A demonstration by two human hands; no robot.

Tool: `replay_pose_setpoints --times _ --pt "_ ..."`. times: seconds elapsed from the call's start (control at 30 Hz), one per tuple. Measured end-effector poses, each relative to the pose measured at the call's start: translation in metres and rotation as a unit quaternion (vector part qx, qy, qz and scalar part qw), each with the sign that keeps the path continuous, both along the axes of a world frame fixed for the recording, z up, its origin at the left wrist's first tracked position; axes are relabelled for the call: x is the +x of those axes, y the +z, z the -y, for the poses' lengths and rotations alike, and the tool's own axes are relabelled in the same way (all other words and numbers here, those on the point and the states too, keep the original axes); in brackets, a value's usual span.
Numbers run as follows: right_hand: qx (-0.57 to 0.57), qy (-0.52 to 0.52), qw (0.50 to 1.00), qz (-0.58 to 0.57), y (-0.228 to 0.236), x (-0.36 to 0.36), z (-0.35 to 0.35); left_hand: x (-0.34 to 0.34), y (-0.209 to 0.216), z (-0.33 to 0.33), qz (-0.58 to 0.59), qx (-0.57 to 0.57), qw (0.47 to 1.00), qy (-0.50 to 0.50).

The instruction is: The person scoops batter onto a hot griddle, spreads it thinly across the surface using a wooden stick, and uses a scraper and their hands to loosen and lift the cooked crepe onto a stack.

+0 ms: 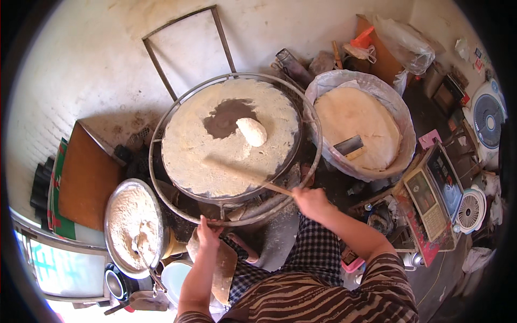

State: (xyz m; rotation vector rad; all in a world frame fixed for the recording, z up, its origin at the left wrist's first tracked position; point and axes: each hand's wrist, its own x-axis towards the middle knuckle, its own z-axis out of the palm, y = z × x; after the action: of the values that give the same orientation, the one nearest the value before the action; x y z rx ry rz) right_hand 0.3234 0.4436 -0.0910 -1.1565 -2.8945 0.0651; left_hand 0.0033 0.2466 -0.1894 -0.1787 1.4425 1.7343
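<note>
A large round griddle (229,116) is coated with a thin layer of pale batter (188,134), except for a dark bare patch near its middle. On the batter, just right of that patch, sits a thick lump of dough (251,132). My right hand (313,203) is closed round the handle of a wooden spreader (247,175), whose slightly blurred blade lies over the near part of the batter. At the griddle's near side, my left hand (207,235) has its fingers at the metal ring (247,220) and appears to grip it.
Right of the griddle, a plastic-lined basket (406,137) holds a stack of round flatbreads (355,116) with a flat scraper (350,148) on top. A metal basin (109,207) of batter with a ladle stands at left. Fans and a weighing scale (428,202) stand at far right.
</note>
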Motion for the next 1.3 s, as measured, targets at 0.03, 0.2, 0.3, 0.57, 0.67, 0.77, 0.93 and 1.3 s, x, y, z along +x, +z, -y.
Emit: replay_pose_setpoints --times 0.03,0.2,0.3,0.57,0.67,0.77,0.93,1.3 --pt "-0.013 -0.079 0.996 0.034 0.0 0.014 -0.01 -0.015 -0.001 0.003 0.005 -0.001 1.0 -0.01" --pt "-0.08 -0.137 0.987 -0.026 -0.004 0.015 -0.042 -0.108 -0.023 0.01 0.029 0.021 0.999 -0.022" --pt "-0.109 -0.112 0.986 -0.06 -0.015 -0.032 -0.01 -0.118 -0.027 0.003 0.021 0.028 0.998 0.061" --pt "0.01 -0.126 0.991 0.033 -0.013 0.06 -0.04 0.002 0.011 0.008 0.089 0.044 0.995 -0.023" --pt "-0.066 -0.141 0.988 0.006 -0.006 0.023 -0.042 0.059 0.017 -0.005 0.133 0.034 0.989 -0.057" --pt "-0.094 -0.122 0.987 -0.048 -0.018 -0.026 -0.012 0.063 0.002 -0.012 0.111 0.022 0.993 -0.04" --pt "-0.01 -0.086 0.995 0.053 -0.018 0.029 -0.012 -0.004 -0.015 0.01 0.012 -0.012 0.998 -0.054" --pt "-0.013 0.071 0.997 -0.031 -0.014 0.001 0.002 -0.068 -0.021 0.002 0.047 0.044 0.994 0.086"
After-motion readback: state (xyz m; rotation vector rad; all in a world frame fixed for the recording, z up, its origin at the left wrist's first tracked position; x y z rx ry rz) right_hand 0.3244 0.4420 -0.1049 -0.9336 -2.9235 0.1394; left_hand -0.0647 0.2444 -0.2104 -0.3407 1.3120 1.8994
